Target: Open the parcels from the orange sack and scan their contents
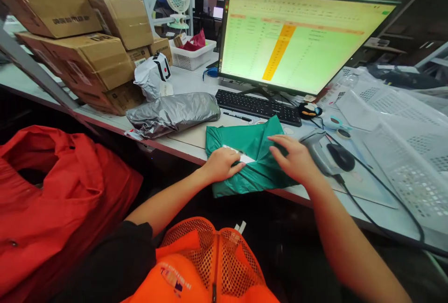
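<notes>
A green plastic mailer bag (241, 135) lies creased across the desk's front edge, its lower part hanging over. On it is a white label (247, 158), partly covered by my fingers. My left hand (224, 164) rests on the bag's left part, over the label, thumb a little apart from the fingers. At the bag's right side, my right hand (293, 156) has thumb and fingers apart, touching or just above the folded plastic. A grey barcode scanner (317, 151) lies just right of that hand. Left of the bag is a silver-grey wrapped parcel (175, 111).
A monitor (290, 41) stands behind a black keyboard (257, 107), with a pen (238, 116) in front. Stacked cardboard boxes (101, 60) and a white wrapped package (153, 76) are left. White plastic baskets (402, 139) and a black cable (385, 181) occupy the right.
</notes>
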The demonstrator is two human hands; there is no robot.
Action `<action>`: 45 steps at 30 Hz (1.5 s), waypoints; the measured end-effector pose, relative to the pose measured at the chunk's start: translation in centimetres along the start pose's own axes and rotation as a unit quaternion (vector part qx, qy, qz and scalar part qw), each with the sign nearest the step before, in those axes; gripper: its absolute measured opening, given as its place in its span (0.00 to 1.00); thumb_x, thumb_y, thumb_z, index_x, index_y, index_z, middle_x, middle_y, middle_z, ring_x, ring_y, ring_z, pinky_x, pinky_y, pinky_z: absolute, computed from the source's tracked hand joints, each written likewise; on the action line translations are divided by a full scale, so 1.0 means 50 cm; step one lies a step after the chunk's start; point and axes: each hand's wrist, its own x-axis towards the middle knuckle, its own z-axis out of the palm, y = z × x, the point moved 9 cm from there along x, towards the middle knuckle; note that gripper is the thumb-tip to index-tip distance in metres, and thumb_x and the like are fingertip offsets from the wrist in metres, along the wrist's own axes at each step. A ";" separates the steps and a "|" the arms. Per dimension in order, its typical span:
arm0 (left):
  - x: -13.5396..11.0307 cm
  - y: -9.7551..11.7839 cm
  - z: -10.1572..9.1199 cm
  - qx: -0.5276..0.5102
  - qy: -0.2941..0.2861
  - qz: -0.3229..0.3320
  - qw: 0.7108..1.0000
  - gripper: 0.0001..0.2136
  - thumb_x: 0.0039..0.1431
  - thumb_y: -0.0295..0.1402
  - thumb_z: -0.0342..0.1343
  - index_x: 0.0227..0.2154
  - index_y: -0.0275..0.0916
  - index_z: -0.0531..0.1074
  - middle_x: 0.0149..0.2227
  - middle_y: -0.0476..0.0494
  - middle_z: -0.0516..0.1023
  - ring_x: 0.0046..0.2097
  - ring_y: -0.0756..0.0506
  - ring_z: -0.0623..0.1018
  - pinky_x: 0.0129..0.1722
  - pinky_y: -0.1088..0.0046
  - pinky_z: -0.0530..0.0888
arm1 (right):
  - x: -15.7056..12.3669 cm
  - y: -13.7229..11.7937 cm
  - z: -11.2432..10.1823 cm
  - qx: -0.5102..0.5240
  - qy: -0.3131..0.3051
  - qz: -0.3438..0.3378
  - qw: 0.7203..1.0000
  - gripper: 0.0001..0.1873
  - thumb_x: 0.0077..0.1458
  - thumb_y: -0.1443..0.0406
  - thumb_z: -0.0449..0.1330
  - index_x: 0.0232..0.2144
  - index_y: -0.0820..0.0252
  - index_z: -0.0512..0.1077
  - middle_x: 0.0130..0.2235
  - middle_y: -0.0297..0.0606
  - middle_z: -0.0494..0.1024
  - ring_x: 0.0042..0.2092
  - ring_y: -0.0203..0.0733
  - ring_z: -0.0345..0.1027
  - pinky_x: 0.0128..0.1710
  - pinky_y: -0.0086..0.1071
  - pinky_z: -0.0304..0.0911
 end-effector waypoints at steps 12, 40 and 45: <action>0.041 0.006 0.004 0.074 -0.103 -0.016 0.992 0.18 0.69 0.43 0.55 0.56 0.38 0.72 0.55 0.36 0.73 0.54 0.34 0.70 0.50 0.56 0.70 | 0.075 0.051 0.200 0.092 -0.131 0.006 0.987 0.23 0.66 0.66 0.54 0.61 0.61 0.73 0.67 0.49 0.67 0.70 0.51 0.57 0.71 0.51 0.52; 0.032 0.055 -0.027 0.040 0.140 0.165 0.976 0.25 0.72 0.41 0.47 0.18 0.39 0.73 0.19 0.44 0.73 0.24 0.47 0.73 0.27 0.68 0.60 | 0.216 -0.145 0.278 -0.168 -0.205 -0.092 0.960 0.20 0.60 0.67 0.55 0.54 0.63 0.75 0.49 0.50 0.81 0.51 0.53 0.72 0.48 0.39 0.57; -0.027 0.058 -0.054 0.028 0.111 0.079 0.990 0.25 0.72 0.42 0.49 0.18 0.39 0.73 0.18 0.44 0.74 0.22 0.48 0.72 0.26 0.68 0.55 | 0.271 -0.090 0.285 -0.179 -0.160 -0.020 0.971 0.19 0.64 0.65 0.50 0.50 0.59 0.77 0.47 0.49 0.82 0.48 0.52 0.73 0.39 0.36 0.54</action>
